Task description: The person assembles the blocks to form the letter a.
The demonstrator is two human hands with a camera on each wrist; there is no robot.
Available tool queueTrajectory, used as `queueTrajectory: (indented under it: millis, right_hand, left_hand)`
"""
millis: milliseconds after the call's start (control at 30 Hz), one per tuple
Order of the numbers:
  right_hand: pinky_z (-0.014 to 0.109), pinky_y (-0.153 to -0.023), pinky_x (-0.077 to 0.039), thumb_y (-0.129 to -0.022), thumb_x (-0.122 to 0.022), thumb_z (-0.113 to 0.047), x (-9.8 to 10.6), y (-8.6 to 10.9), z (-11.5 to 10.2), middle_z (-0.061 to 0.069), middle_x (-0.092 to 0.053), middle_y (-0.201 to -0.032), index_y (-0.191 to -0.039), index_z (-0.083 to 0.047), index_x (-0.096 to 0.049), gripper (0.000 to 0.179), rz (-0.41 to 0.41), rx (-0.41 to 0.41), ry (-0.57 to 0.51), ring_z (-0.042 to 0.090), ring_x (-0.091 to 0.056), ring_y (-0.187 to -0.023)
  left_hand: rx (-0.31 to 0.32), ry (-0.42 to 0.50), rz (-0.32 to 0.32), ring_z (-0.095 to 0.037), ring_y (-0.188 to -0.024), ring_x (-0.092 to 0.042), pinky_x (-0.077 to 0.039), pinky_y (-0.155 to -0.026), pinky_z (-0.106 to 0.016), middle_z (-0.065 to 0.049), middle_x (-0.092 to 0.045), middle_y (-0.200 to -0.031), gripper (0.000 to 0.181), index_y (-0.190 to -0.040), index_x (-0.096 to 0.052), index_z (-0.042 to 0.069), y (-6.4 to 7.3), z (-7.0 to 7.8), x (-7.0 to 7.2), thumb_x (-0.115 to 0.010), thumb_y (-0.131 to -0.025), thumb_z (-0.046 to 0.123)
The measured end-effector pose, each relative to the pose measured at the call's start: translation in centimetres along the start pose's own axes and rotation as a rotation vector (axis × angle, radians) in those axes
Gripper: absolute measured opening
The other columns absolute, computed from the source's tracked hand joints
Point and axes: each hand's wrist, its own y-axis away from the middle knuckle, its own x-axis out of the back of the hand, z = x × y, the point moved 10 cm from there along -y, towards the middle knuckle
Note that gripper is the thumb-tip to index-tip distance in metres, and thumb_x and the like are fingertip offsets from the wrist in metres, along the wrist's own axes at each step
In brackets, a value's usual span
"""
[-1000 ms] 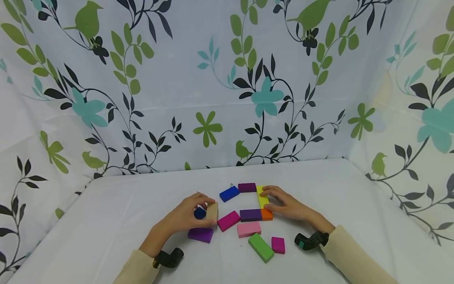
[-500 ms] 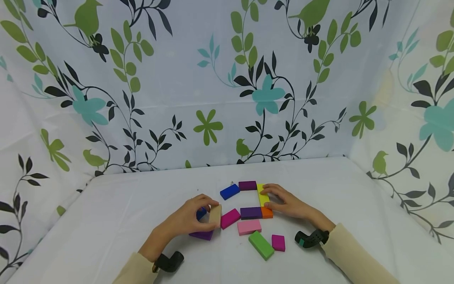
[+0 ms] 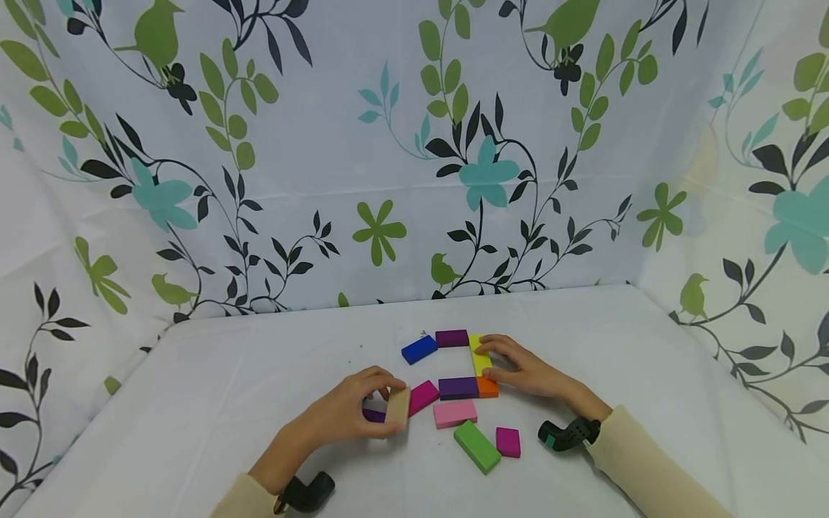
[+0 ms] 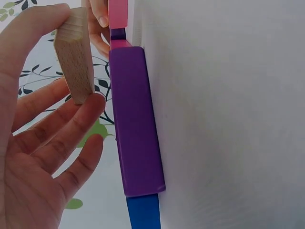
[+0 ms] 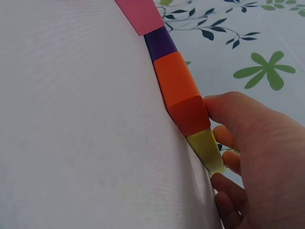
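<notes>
Block (image 3: 398,409), oblong and wood-grained, pinched in left grip (image 3: 340,409).

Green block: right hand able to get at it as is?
Probably yes: nothing covers the green block, though the small magenta block sits close beside it and the right hand would first have to leave the yellow block.

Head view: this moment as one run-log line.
left hand: holds beige rectangular wooden block; right hand: touches yellow rectangular block; orange cuboid: at yellow's near end
</notes>
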Motion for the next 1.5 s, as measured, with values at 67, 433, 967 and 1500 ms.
queueTrajectory:
  millis: [67,433,967,1500]
  right_hand:
    - [0.065,-0.109,-0.023,-0.096,-0.061,-0.019,0.0,0.0,0.0,0.020,-0.037,-0.148,-0.130,-0.008,-0.055,0.036,-0.001,0.002,-0.001,0.044,-0.029,-0.139]
    - [0.064,-0.109,-0.025,-0.095,-0.063,-0.024,0.0,-0.2,0.5,0.019,-0.037,-0.149,-0.131,-0.010,-0.055,0.039,-0.005,-0.011,0.003,0.043,-0.029,-0.140]
    - [0.064,-0.109,-0.025,-0.096,-0.062,-0.024,0.0,-0.1,0.4,0.019,-0.037,-0.149,-0.132,-0.009,-0.055,0.039,-0.009,-0.010,-0.003,0.043,-0.029,-0.140]
    - [0.066,-0.108,-0.023,-0.096,-0.062,-0.021,0.1,0.1,-0.1,0.021,-0.037,-0.148,-0.132,-0.008,-0.055,0.039,-0.005,0.001,-0.009,0.045,-0.028,-0.139]
  left_hand:
    - [0.012,0.000,-0.011,-0.010,-0.099,-0.056,-0.052,-0.083,-0.030,0.004,-0.058,-0.115,0.054,-0.126,-0.062,0.014,0.1,0.1,-0.2,-0.075,-0.083,0.044]
    - [0.055,-0.042,-0.042,-0.010,-0.100,-0.056,-0.051,-0.082,-0.026,0.006,-0.058,-0.114,0.052,-0.125,-0.063,0.016,0.8,0.7,-0.7,-0.074,-0.083,0.045]
    - [0.091,-0.066,-0.084,-0.010,-0.106,-0.052,-0.052,-0.090,-0.030,0.007,-0.058,-0.119,0.053,-0.124,-0.064,0.019,1.8,1.2,-1.3,-0.073,-0.082,0.051]
    - [0.034,-0.199,-0.114,-0.007,-0.104,-0.055,-0.051,-0.091,-0.030,0.007,-0.061,-0.118,0.055,-0.123,-0.066,0.019,1.9,1.9,-1.9,-0.070,-0.083,0.055]
